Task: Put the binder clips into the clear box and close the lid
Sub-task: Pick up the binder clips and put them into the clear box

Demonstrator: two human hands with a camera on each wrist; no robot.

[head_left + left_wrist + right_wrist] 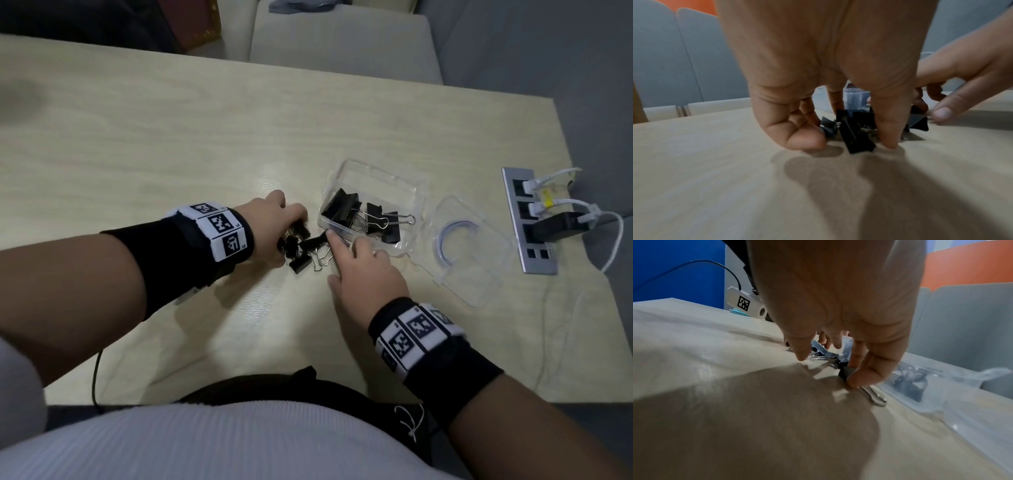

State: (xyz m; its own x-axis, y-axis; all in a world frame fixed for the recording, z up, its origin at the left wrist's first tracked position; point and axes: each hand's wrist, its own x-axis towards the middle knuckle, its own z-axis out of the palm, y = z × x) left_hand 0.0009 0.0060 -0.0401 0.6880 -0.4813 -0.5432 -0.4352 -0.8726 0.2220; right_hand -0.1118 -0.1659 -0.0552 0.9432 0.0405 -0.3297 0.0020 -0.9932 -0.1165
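A loose pile of black binder clips (303, 246) lies on the pale wooden table (171, 154), just left of the clear box (383, 178). The box stands open and holds several clips (346, 207). Its clear lid (469, 250) lies flat to its right. My left hand (291, 233) comes down over the pile, and its fingers curl round the binder clips (855, 134). My right hand (342, 246) sits between pile and box; thumb and a finger pinch one binder clip (843, 372) against the table, wire handle (873, 394) sticking out. The index finger (801, 353) points into the pile.
A grey power strip (539, 263) lies near the table's right edge with white cables (616, 240) and a black adapter (558, 226) plugged in. Grey chairs (342, 37) stand beyond the far edge. A black cord (96, 377) hangs off the near edge.
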